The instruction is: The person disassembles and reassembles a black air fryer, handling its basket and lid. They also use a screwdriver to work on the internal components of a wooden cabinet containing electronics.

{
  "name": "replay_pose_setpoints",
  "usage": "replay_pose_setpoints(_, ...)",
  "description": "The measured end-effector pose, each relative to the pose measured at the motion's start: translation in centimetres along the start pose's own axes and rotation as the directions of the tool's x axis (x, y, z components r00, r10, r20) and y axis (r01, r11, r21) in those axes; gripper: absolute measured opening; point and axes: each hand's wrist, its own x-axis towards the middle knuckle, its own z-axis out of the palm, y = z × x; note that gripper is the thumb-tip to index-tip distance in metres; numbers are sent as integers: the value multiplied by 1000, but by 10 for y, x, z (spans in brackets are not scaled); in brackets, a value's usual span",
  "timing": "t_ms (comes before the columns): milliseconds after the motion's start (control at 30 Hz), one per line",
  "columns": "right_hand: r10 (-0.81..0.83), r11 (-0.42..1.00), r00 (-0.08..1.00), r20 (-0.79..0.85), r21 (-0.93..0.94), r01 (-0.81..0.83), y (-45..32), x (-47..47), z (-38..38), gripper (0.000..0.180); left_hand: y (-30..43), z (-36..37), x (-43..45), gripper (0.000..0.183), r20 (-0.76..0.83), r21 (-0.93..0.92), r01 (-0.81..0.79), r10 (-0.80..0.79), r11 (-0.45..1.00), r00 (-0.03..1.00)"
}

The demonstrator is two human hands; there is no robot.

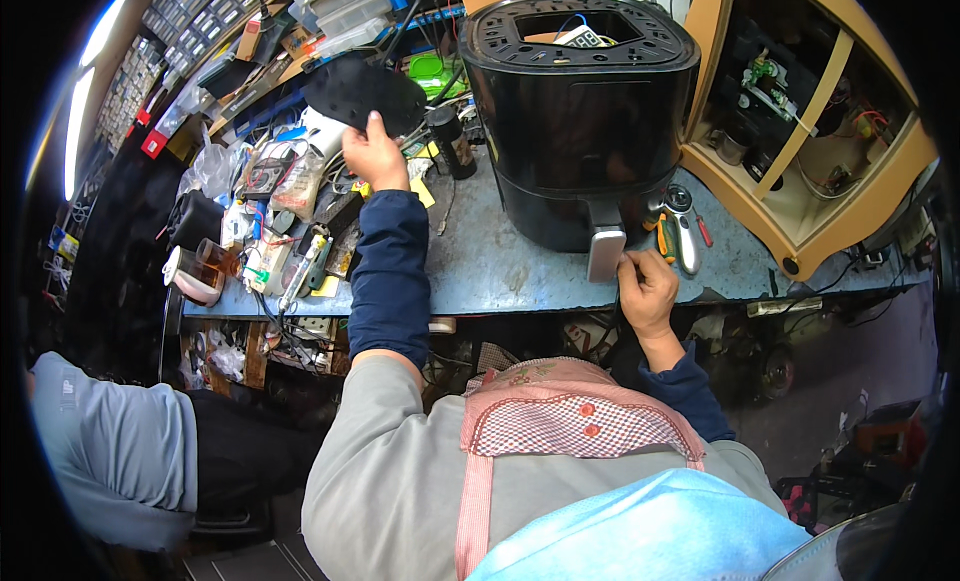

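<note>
A black air fryer (577, 130) stands upright on the blue workbench (487, 281). Its top has a rectangular opening, through which a small digital display module (581, 37) and wires show. My left hand (375, 155) holds a thin, black, rounded cover panel (360, 93) by its near edge, raised over the clutter left of the fryer. At the fryer's front, my right hand (649, 284) has its thumb and forefinger pinched together beside the right edge of the grey-faced basket handle (606, 257). Whether something thin sits between those fingers is hidden.
Right of the fryer lie an orange-and-green handled tool (664, 238), a silver-handled tool (686, 243) and a small red screwdriver (703, 230). An open-fronted wooden cabinet (840, 236) stands beyond. A multimeter (262, 177), a black jar (452, 142) and a glass mug (214, 262) crowd the left. A person (120, 438) is at far left.
</note>
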Motion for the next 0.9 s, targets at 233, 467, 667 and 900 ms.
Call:
replay_pose_setpoints(233, 31, 999, 999, 4, 24, -31, 1, 1, 1, 7, 184, 7, 21, 26, 153, 69, -573, 559, 817, 815)
replay_pose_setpoints(467, 43, 997, 999, -25, 65, -41, 1, 1, 0, 8, 264, 53, 14, 34, 536, 3, -974, 822, 226, 192)
replay_pose_setpoints(667, 65, 994, 998, -12, 92, -64, 3, -2, -3, 8, 259, 81, -31, 35, 772, -113, -993, 632, 38, -64)
replay_pose_setpoints(900, 64, 994, 998, 8, 89, -65, 3, 0, -9, 10, 235, 73, -30, 53, 779, -116, -849, 577, 516, 245)
